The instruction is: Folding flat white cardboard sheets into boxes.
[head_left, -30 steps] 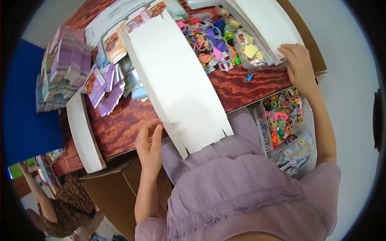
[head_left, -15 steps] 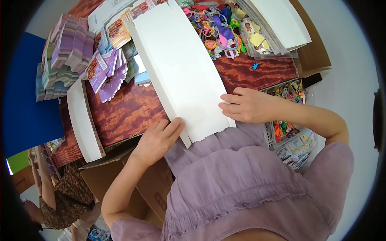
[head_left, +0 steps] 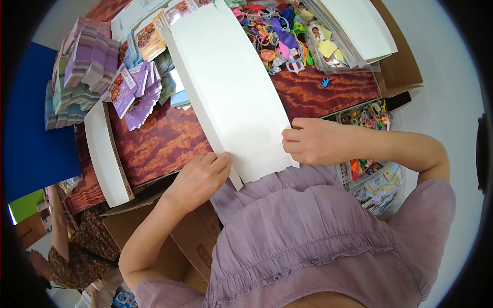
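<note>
A long white cardboard tray (head_left: 239, 97) with low folded sides lies across the table, its near end jutting past the edge toward my lap. My left hand (head_left: 205, 177) is closed on its left side wall near that end, fingers bent over the rim. On the opposite side, my right hand (head_left: 313, 141) pinches the right wall, fingertips curled against it. Small cut flaps show at the tray's near end. Nothing lies inside it.
Stacked bundles of cards (head_left: 92, 66) and fanned purple packets (head_left: 136, 95) stand left, beside another white tray (head_left: 105, 154). Colourful small toys (head_left: 280, 38) heap at the back right. An open cardboard box (head_left: 179, 246) sits below the table; bins (head_left: 372, 174) stand right. A person (head_left: 82, 246) works at left.
Both hands have curled in tighter on the tray's side walls. My right hand has shifted slightly down and right, and both elbows sit a little wider. The tray barely moves.
</note>
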Demonstrator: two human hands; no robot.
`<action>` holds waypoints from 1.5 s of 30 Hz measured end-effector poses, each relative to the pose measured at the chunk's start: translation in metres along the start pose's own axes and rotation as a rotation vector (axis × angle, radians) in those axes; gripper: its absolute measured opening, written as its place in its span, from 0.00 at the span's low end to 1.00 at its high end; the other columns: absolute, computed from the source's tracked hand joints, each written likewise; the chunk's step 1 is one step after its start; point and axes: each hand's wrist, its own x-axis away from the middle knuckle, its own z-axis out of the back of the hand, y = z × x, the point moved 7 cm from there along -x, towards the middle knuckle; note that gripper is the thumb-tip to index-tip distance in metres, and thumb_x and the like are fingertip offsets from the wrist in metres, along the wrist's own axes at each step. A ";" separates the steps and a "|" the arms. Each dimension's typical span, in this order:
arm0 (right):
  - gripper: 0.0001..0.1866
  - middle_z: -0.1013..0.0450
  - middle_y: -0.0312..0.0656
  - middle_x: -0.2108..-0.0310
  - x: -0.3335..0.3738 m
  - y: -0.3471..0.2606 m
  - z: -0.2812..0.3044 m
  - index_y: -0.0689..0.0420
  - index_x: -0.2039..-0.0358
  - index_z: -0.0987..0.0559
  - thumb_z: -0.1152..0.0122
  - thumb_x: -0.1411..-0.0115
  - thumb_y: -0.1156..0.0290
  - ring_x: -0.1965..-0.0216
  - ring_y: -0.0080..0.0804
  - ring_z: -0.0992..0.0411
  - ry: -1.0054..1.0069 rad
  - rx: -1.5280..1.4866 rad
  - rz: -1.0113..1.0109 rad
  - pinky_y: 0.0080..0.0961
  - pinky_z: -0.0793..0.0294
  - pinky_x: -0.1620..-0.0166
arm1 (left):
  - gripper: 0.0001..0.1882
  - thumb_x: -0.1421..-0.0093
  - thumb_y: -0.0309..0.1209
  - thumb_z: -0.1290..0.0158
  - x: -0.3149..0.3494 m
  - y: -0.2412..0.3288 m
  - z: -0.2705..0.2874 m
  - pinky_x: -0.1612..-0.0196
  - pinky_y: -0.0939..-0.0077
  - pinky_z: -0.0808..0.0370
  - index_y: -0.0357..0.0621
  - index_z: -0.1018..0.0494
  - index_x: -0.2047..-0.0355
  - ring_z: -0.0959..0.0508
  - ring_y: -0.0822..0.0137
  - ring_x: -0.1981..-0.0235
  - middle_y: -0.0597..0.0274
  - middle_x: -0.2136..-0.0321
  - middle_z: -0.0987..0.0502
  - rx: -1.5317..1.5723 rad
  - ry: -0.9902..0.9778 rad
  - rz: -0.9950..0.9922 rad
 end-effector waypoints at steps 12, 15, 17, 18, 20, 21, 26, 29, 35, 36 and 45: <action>0.04 0.29 0.35 0.69 -0.002 0.012 0.002 0.55 0.75 0.23 0.38 0.50 0.71 0.58 0.33 0.31 0.032 -0.148 -0.086 0.29 0.30 0.60 | 0.18 0.45 0.26 0.43 -0.003 -0.001 0.006 0.55 0.67 0.21 0.35 0.25 0.53 0.24 0.60 0.58 0.56 0.52 0.26 0.117 0.083 0.055; 0.05 0.25 0.39 0.65 -0.005 0.012 0.011 0.58 0.71 0.23 0.39 0.49 0.72 0.56 0.37 0.28 0.098 -0.176 -0.142 0.31 0.27 0.60 | 0.20 0.46 0.26 0.40 0.006 0.000 -0.007 0.56 0.64 0.21 0.38 0.25 0.51 0.22 0.57 0.57 0.55 0.50 0.25 0.094 0.120 0.078; 0.06 0.23 0.42 0.62 -0.005 0.014 0.020 0.59 0.69 0.23 0.39 0.48 0.72 0.54 0.40 0.26 0.193 -0.176 -0.170 0.32 0.25 0.59 | 0.23 0.47 0.25 0.37 0.009 -0.002 -0.009 0.55 0.62 0.20 0.41 0.24 0.49 0.21 0.55 0.56 0.55 0.48 0.24 0.080 0.100 0.106; 0.08 0.22 0.44 0.59 -0.001 0.020 0.031 0.60 0.67 0.23 0.39 0.47 0.72 0.53 0.43 0.24 0.368 -0.191 -0.217 0.34 0.23 0.57 | 0.24 0.49 0.24 0.38 0.009 -0.003 0.000 0.55 0.62 0.20 0.42 0.23 0.49 0.20 0.54 0.56 0.55 0.48 0.23 0.098 0.177 0.124; 0.09 0.21 0.46 0.56 0.006 0.026 0.044 0.62 0.64 0.23 0.39 0.46 0.72 0.53 0.46 0.23 0.542 -0.207 -0.256 0.37 0.21 0.55 | 0.26 0.51 0.22 0.38 0.012 -0.002 0.011 0.54 0.61 0.20 0.42 0.23 0.48 0.20 0.54 0.56 0.54 0.48 0.23 0.115 0.253 0.150; 0.10 0.21 0.47 0.56 0.009 0.030 0.049 0.62 0.64 0.23 0.38 0.45 0.72 0.53 0.48 0.22 0.584 -0.249 -0.288 0.38 0.21 0.53 | 0.26 0.52 0.20 0.39 0.014 0.000 0.015 0.55 0.62 0.20 0.42 0.22 0.48 0.20 0.53 0.56 0.53 0.48 0.22 0.135 0.306 0.172; 0.11 0.22 0.47 0.59 0.009 0.028 0.053 0.63 0.62 0.22 0.38 0.46 0.73 0.54 0.48 0.22 0.608 -0.278 -0.261 0.39 0.21 0.54 | 0.24 0.53 0.19 0.40 0.019 0.005 0.020 0.58 0.63 0.19 0.39 0.21 0.52 0.19 0.51 0.59 0.52 0.51 0.21 0.125 0.474 0.132; 0.10 0.25 0.44 0.64 0.002 0.022 0.042 0.62 0.63 0.23 0.38 0.46 0.72 0.58 0.43 0.24 0.484 -0.188 -0.226 0.36 0.24 0.58 | 0.20 0.53 0.20 0.39 0.010 0.005 0.024 0.63 0.65 0.20 0.40 0.20 0.56 0.20 0.53 0.62 0.55 0.57 0.20 0.146 0.536 0.136; 0.10 0.31 0.39 0.70 -0.013 0.028 -0.016 0.59 0.65 0.24 0.39 0.46 0.70 0.63 0.35 0.29 0.436 -0.045 -0.216 0.32 0.31 0.62 | 0.13 0.51 0.24 0.43 -0.022 -0.001 -0.014 0.67 0.65 0.27 0.41 0.23 0.63 0.26 0.59 0.68 0.59 0.69 0.27 0.072 0.496 0.196; 0.10 0.31 0.38 0.70 -0.017 0.027 -0.019 0.59 0.64 0.24 0.39 0.46 0.70 0.64 0.35 0.29 0.451 -0.026 -0.226 0.31 0.31 0.62 | 0.10 0.49 0.24 0.40 -0.022 -0.003 -0.016 0.67 0.64 0.27 0.41 0.23 0.64 0.26 0.59 0.69 0.59 0.70 0.26 0.055 0.493 0.269; 0.21 0.29 0.38 0.62 -0.018 0.013 -0.020 0.60 0.58 0.22 0.32 0.49 0.62 0.59 0.34 0.30 0.280 0.042 -0.193 0.34 0.30 0.53 | 0.14 0.52 0.22 0.44 -0.026 0.000 -0.019 0.68 0.64 0.28 0.38 0.27 0.62 0.28 0.58 0.71 0.58 0.73 0.31 0.029 0.529 0.339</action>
